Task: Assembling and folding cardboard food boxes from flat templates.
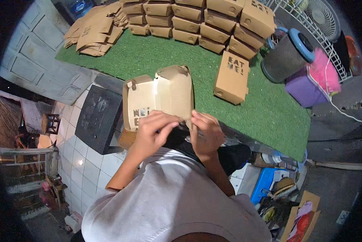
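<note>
On the worktop's (154, 50) far left lie flattened brown cartons (95, 34); at the near edge, one open brown box (173, 92); left hand (154, 128), fingers pinching its near side; right hand (207, 135), fingers clamped on its right corner; then one closed box (231, 78), one purple bin (305, 90).

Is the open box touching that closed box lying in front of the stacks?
Apart. The head view shows green turf between the open box and the closed box.

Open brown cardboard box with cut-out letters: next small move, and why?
Probably fold in the near right corner of the open brown cardboard box: the left hand and right hand both have fingers at its near edge, and its two halves lie spread apart.
</note>
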A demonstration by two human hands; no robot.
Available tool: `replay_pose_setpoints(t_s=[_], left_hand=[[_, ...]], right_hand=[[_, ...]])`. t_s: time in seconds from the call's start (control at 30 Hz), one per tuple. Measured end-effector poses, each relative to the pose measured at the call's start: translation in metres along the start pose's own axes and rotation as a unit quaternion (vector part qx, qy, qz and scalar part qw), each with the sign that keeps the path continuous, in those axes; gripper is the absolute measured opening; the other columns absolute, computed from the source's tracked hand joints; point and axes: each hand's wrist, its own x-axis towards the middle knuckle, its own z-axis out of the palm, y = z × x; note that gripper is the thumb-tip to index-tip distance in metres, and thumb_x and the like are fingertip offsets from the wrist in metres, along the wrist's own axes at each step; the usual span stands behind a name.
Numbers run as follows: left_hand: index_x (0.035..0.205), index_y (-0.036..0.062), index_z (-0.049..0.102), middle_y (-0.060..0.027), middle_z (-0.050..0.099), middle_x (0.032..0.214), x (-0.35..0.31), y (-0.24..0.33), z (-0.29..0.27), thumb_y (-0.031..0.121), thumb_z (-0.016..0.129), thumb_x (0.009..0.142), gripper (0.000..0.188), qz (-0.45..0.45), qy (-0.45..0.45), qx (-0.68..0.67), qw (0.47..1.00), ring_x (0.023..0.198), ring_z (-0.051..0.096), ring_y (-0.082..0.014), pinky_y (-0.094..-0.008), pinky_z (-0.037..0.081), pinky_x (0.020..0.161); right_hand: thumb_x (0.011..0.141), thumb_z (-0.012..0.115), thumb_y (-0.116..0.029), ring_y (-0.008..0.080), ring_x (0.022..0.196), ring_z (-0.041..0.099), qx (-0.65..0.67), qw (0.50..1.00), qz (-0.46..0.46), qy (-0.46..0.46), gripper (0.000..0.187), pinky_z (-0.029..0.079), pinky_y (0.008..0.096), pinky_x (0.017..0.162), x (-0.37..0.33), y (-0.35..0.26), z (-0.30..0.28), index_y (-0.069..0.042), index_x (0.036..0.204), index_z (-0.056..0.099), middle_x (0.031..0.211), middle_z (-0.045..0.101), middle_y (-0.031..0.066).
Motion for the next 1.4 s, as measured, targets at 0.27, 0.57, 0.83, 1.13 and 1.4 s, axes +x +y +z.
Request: replay_pose_setpoints(t_s=[0.27, 0.57, 0.83, 1.13, 1.4], left_hand=[[0.098, 0.0003, 0.067, 0.0007, 0.065, 0.081, 0.009, 0.010, -0.009, 0.008, 0.066, 0.095, 0.008, -0.175, 0.017, -0.184, 0.967, 0.069, 0.057, -0.0059, -0.0210, 0.045, 0.063], [0.098, 0.0016, 0.063, 0.0032, 0.062, 0.085, 0.003, 0.015, -0.016, 0.013, 0.064, 0.099, 0.012, -0.166, -0.004, -0.275, 0.947, 0.077, 0.053, -0.0023, -0.0212, 0.044, 0.066], [0.094, -0.0002, 0.062, -0.0013, 0.064, 0.084, -0.001, 0.012, -0.018, 0.013, 0.064, 0.099, 0.014, -0.155, -0.023, -0.251, 0.955, 0.081, 0.060, -0.0069, -0.0244, 0.049, 0.075], [0.094, -0.0010, 0.063, -0.0054, 0.068, 0.088, -0.007, 0.011, -0.017, 0.006, 0.067, 0.095, 0.009, -0.173, -0.029, -0.216, 0.961, 0.089, 0.065, -0.0113, -0.0284, 0.052, 0.084], [0.098, 0.0005, 0.060, -0.0027, 0.065, 0.093, -0.009, 0.003, -0.001, 0.004, 0.068, 0.094, 0.009, -0.156, -0.031, -0.282, 0.946, 0.094, 0.063, -0.0089, -0.0261, 0.050, 0.087]], right_hand=[[0.078, 0.081, -0.009, 0.0174, 0.095, 0.069, -0.053, 0.992, -0.117, -0.011, 0.031, 0.050, 0.0382, 0.085, 0.027, -0.002, -0.008, -0.022, 0.105, 0.071, 0.110, 0.070, -0.0025], [0.074, 0.082, -0.008, 0.0227, 0.088, 0.066, 0.025, 0.978, -0.183, -0.093, 0.022, 0.049, 0.0400, 0.077, 0.044, -0.012, -0.019, -0.020, 0.091, 0.075, 0.096, 0.067, 0.0004], [0.073, 0.083, -0.016, 0.0240, 0.085, 0.060, 0.035, 0.970, -0.206, -0.123, 0.015, 0.047, 0.0443, 0.081, 0.040, 0.002, -0.012, -0.018, 0.084, 0.074, 0.099, 0.061, 0.0014], [0.070, 0.082, -0.014, 0.0266, 0.087, 0.059, -0.010, 0.981, -0.145, -0.131, 0.019, 0.046, 0.0465, 0.087, 0.035, -0.006, -0.009, -0.016, 0.085, 0.072, 0.096, 0.059, 0.0040], [0.066, 0.087, -0.001, 0.0318, 0.094, 0.069, 0.070, 0.997, -0.005, -0.022, 0.029, 0.058, 0.0401, 0.083, 0.016, -0.013, -0.005, -0.008, 0.087, 0.069, 0.097, 0.068, 0.0068]])
